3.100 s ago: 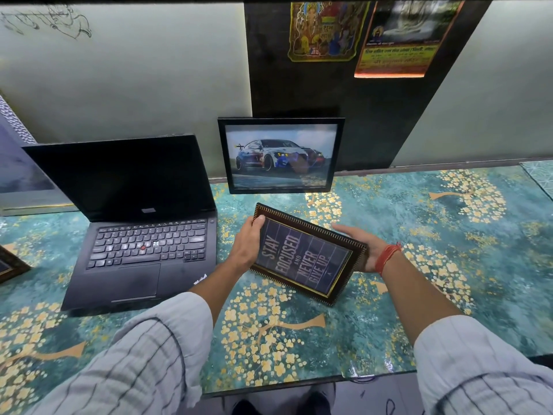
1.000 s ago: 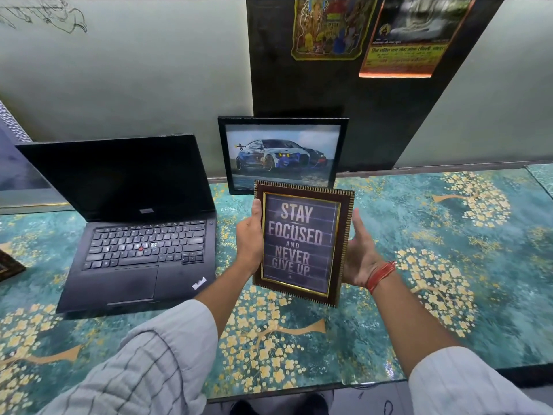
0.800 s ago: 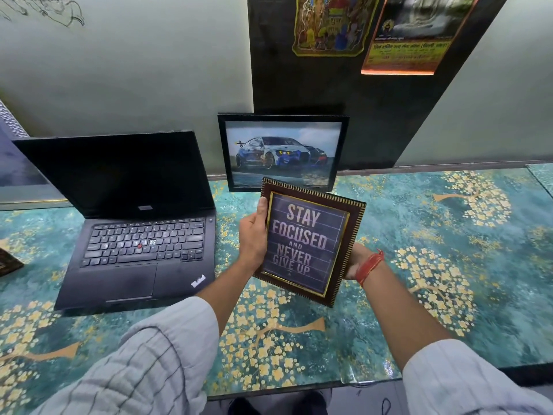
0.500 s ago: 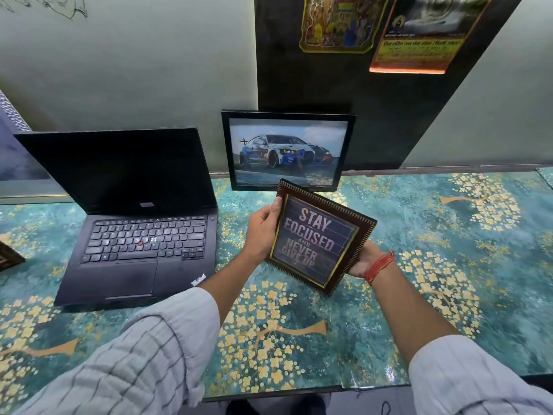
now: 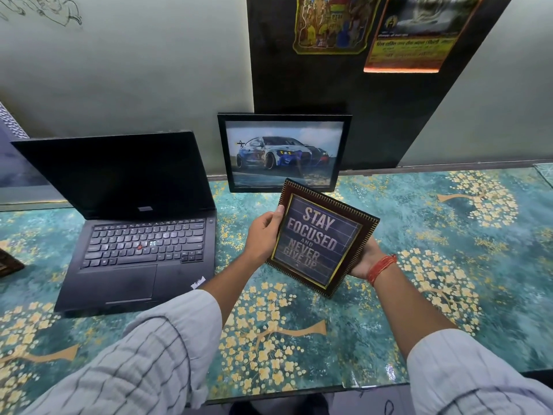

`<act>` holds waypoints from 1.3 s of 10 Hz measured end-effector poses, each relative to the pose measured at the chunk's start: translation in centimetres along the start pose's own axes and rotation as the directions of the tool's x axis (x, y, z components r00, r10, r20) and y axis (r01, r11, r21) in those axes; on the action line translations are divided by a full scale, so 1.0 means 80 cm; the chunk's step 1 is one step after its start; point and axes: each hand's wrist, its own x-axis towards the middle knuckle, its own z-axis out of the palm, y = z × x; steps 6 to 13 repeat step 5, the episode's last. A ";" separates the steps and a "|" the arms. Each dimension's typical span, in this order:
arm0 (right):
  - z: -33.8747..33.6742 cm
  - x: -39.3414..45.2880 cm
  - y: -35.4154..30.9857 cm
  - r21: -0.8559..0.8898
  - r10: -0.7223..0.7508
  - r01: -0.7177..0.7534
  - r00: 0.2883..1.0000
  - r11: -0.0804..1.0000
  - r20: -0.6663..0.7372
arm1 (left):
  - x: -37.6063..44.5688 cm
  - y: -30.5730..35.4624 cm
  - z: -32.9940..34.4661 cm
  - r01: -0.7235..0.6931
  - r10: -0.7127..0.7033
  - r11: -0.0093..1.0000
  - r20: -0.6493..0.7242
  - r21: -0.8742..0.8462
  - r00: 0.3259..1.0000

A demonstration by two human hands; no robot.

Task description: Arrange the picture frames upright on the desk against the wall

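Note:
A brown, gold-trimmed quote frame (image 5: 321, 239) reading "STAY FOCUSED AND NEVER GIVE UP" is held above the desk, tilted back with its top leaning right. My left hand (image 5: 263, 235) grips its left edge, thumb on the front. My right hand (image 5: 366, 259) supports its right edge from behind, mostly hidden by the frame. A black-framed car picture (image 5: 284, 152) stands upright on the desk (image 5: 449, 250), leaning against the wall just behind the held frame.
An open black laptop (image 5: 134, 223) sits on the left of the desk. The corner of another dark frame (image 5: 9, 262) shows at the far left edge. Two posters (image 5: 329, 22) hang on the dark wall panel above.
The quote frame went from lying sideways to upright in my hands, then tilted back and shifted slightly right. My right hand slid from its side to behind it.

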 end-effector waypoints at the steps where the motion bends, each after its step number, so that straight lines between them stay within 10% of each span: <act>1: -0.002 -0.004 -0.003 -0.059 0.009 -0.011 0.999 0.998 -0.034 | -0.003 0.000 -0.007 0.019 -0.019 1.000 0.031 0.010 0.999; 3: 0.001 -0.033 -0.012 -0.180 -0.209 0.191 0.974 0.965 -0.088 | -0.014 0.008 -0.031 0.022 -0.022 0.997 0.001 0.075 1.000; 5: 0.021 -0.095 -0.030 -0.302 -0.607 0.527 0.716 0.794 -0.346 | -0.030 0.042 -0.061 -0.056 0.060 0.994 -0.038 0.089 0.997; 13: 0.021 -0.095 -0.030 -0.302 -0.607 0.527 0.716 0.794 -0.346 | -0.030 0.042 -0.061 -0.056 0.060 0.994 -0.038 0.089 0.997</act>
